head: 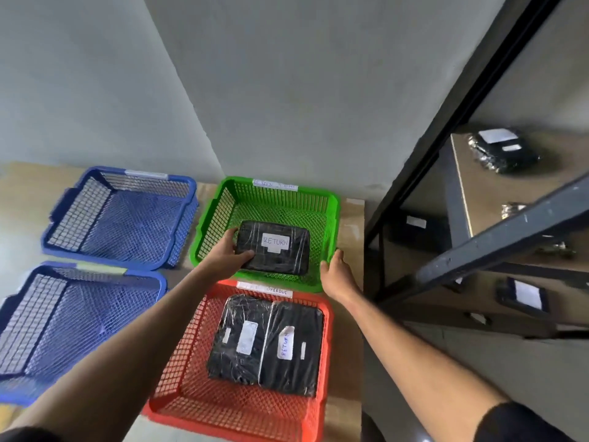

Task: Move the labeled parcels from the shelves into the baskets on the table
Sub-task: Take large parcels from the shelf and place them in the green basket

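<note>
The left hand (231, 255) grips the black film-wrapped parcel labelled RETURN (274, 247) by its left edge, lowering it inside the green plastic mesh basket (331, 205). The right hand (338, 275), fingers relaxed and holding nothing, rests at this basket's near right corner, probably to steady it.

Pale grey walls (287, 90) meet in corner; soft light.

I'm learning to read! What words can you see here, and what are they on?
"RETURN": white label on the parcel the left hand holds in the green basket.
"RETURN": label on the right parcel in the red basket.
"OVERDUE": red basket's tag, faint.
Green basket's tag, shelf parcels' labels: too blurred.
</note>
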The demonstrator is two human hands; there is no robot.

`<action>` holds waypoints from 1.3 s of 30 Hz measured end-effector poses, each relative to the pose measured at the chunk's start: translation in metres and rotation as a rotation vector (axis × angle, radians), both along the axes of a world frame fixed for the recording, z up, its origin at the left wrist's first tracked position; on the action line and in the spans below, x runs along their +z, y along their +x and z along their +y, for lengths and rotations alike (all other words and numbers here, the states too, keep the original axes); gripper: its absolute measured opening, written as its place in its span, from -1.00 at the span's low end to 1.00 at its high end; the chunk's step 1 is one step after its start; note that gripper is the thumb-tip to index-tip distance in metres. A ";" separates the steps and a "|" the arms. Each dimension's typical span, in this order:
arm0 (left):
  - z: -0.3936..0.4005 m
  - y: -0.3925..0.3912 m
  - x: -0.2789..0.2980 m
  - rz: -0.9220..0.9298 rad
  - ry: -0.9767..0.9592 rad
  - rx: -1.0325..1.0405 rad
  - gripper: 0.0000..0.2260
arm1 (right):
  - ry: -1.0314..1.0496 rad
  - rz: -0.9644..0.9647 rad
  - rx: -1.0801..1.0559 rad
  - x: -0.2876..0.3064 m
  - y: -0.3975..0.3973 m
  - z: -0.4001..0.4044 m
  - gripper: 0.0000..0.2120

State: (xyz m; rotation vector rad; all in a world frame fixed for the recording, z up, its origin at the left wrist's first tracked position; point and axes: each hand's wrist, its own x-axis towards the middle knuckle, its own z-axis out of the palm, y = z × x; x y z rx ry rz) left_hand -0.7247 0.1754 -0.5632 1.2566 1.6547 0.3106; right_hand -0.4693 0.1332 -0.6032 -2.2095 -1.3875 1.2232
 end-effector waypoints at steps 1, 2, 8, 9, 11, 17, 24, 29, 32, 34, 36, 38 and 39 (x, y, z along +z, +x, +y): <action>0.009 -0.002 -0.008 -0.014 -0.019 -0.057 -0.20 | -0.009 -0.011 -0.031 -0.002 -0.005 0.000 -0.57; 0.017 -0.003 -0.016 -0.019 -0.037 -0.117 -0.14 | -0.012 -0.020 -0.058 -0.004 -0.010 0.000 -0.54; 0.042 -0.003 -0.048 -0.008 -0.146 -0.284 -0.14 | -0.050 -0.037 -0.130 -0.010 -0.020 0.006 -0.41; 0.042 -0.002 -0.051 0.018 -0.137 -0.288 -0.17 | -0.054 -0.036 -0.133 -0.009 -0.020 0.006 -0.42; 0.041 0.002 -0.059 0.035 -0.130 -0.304 -0.19 | -0.058 -0.031 -0.132 -0.008 -0.020 0.007 -0.48; 0.041 0.016 -0.065 -0.008 -0.170 -0.301 -0.25 | -0.028 -0.079 -0.161 -0.014 -0.025 0.008 -0.69; 0.037 0.018 -0.057 0.009 -0.174 -0.357 0.00 | -0.035 -0.060 -0.194 -0.006 -0.029 0.007 -0.69; 0.029 0.018 -0.032 0.172 -0.063 -0.443 0.04 | -0.020 -0.062 -0.172 0.014 -0.024 0.002 -0.62; 0.010 0.031 -0.005 0.249 0.152 -0.539 -0.03 | 0.110 -0.109 -0.156 0.031 -0.013 -0.010 -0.47; -0.008 0.047 0.018 0.219 0.321 -0.588 -0.09 | 0.230 -0.153 -0.139 0.047 0.000 -0.023 -0.44; -0.025 0.067 0.040 0.169 0.468 -0.617 -0.12 | 0.358 -0.199 -0.110 0.065 0.017 -0.037 -0.44; -0.044 0.097 0.061 0.119 0.579 -0.654 -0.14 | 0.467 -0.247 -0.068 0.084 0.040 -0.058 -0.43; -0.054 0.113 0.071 0.098 0.628 -0.675 -0.14 | 0.506 -0.271 -0.050 0.093 0.053 -0.070 -0.42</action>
